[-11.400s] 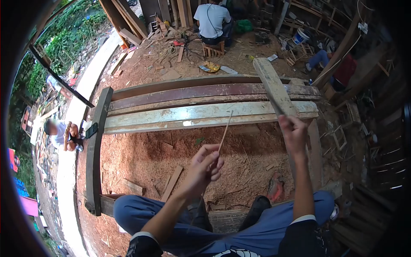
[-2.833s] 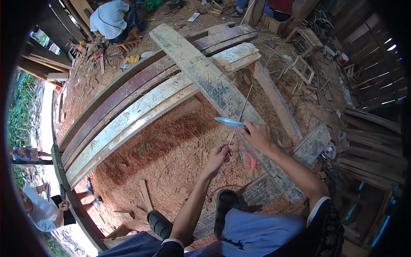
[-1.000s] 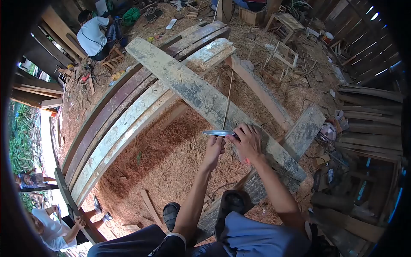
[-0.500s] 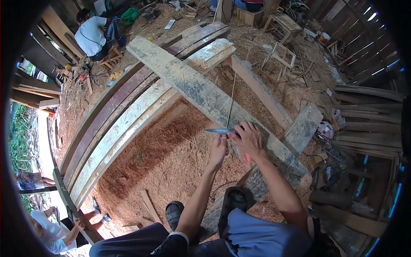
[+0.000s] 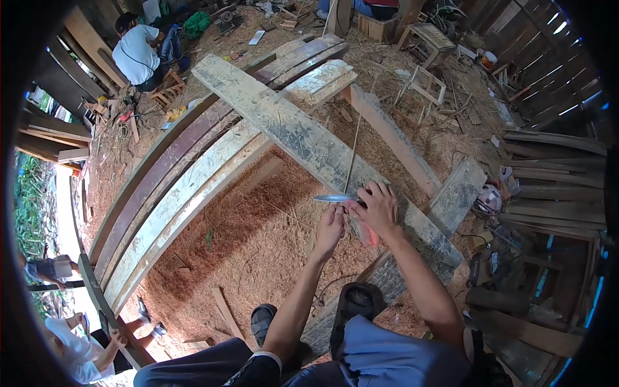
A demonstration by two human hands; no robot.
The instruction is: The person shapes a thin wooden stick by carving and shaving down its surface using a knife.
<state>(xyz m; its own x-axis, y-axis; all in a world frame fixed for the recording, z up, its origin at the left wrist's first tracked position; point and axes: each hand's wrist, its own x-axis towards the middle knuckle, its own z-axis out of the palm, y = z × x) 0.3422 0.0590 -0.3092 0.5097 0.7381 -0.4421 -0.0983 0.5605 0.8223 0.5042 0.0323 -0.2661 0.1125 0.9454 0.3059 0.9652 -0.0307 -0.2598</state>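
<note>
The right hand is closed around the handle of the knife, whose blade crosses the thin stick just above the left hand, which pinches the stick near its lower end; whether the edge bites cannot be told. For a controlled cut, a shallow blade angle and light, even pressure appear advisable, with the left thumb clear of the edge. The stick's upper length, slanting across the plank in view, should be free to turn.
</note>
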